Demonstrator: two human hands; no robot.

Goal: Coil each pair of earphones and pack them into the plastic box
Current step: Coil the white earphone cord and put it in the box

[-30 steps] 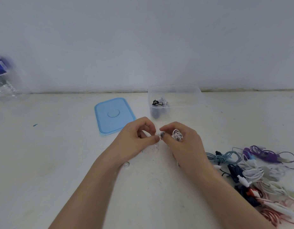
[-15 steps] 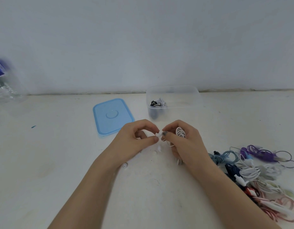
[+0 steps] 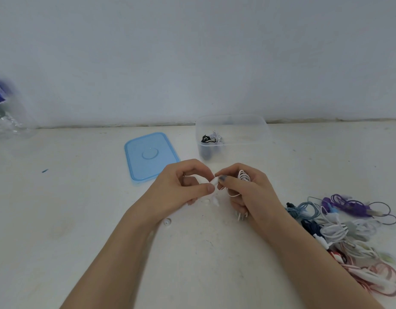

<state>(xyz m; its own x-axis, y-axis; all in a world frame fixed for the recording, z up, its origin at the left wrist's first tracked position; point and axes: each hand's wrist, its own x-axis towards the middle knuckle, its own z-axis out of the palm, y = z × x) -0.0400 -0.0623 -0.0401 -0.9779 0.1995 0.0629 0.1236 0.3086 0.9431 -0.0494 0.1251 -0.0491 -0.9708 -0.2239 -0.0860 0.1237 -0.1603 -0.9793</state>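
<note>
White earphones are held as coil in right hand, fingers curled round it; loose end is pinched by left hand, just in front of plastic box. Risk: if pinch is relaxed, coil prob. springs open & must be redone.

I'm at a plain, makeshift work spot rather than any fitted room: a scuffed white table pushed against a bare pale wall (no shelves or fixtures in sight). A plastic water bottle stands at the far left, and stains mark the surface.
</note>
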